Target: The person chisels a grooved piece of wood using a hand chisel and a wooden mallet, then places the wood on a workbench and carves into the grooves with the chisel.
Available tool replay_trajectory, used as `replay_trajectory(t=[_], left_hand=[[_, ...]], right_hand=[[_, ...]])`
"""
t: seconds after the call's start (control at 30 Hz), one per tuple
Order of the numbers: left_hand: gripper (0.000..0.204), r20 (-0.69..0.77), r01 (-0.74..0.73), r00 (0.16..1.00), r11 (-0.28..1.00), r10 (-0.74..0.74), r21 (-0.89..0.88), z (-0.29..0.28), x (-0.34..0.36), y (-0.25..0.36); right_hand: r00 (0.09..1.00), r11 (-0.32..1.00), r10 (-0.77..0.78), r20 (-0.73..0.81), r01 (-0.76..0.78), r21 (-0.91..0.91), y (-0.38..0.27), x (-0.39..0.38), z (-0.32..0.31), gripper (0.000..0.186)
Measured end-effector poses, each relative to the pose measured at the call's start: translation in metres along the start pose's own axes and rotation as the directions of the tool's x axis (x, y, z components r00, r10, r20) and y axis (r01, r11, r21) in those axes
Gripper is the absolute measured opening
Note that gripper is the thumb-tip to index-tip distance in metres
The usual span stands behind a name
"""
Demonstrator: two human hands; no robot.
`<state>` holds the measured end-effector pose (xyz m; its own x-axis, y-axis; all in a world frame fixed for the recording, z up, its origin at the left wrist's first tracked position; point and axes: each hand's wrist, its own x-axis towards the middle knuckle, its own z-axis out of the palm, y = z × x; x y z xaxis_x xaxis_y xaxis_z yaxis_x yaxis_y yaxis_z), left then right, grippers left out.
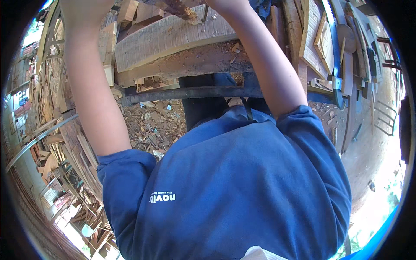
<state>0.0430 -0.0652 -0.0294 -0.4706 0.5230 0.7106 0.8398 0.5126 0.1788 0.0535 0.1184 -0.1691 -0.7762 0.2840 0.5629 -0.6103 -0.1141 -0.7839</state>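
At the upper edge, the partly cut-off left hand (88, 9) and right hand (228, 4) stood on either side of a rough brown wood piece (177, 8) overlapping a thick pale board (173, 41), with scraps (149, 130) littering the ground below and a curved blue tool (336, 65) at right.

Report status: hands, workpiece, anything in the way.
Left hand and right hand cut off by top edge, grips unclear. Pale plank below and between them in the picture. Rough reddish wood piece overlaps the plank's far side in view.
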Motion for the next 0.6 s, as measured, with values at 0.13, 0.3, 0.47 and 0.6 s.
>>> replay_trajectory(t=[0.13,0.3,0.47,0.6], left_hand=[[0.039,0.007,0.009,1.0,1.0,-0.009,0.007,-0.009,-0.002,-0.005],[0.038,0.062,-0.007,0.998,0.998,0.003,0.06,-0.01,0.002,0.001],[0.038,-0.002,-0.023,1.0,0.999,0.024,0.022,-0.002,0.002,0.015],[0.036,0.012,0.056,0.998,0.998,-0.057,0.019,-0.012,-0.007,-0.007]], right_hand=[[0.998,0.989,0.053,0.022,-0.056,0.14,-0.007,0.013,-0.01,0.012],[0.997,0.986,-0.07,-0.04,0.076,0.15,0.003,0.021,-0.001,0.013],[0.985,0.987,-0.064,0.162,0.038,0.156,0.003,-0.001,0.028,0.011],[0.983,0.986,-0.035,0.182,0.003,0.168,-0.008,0.02,0.016,0.01]])
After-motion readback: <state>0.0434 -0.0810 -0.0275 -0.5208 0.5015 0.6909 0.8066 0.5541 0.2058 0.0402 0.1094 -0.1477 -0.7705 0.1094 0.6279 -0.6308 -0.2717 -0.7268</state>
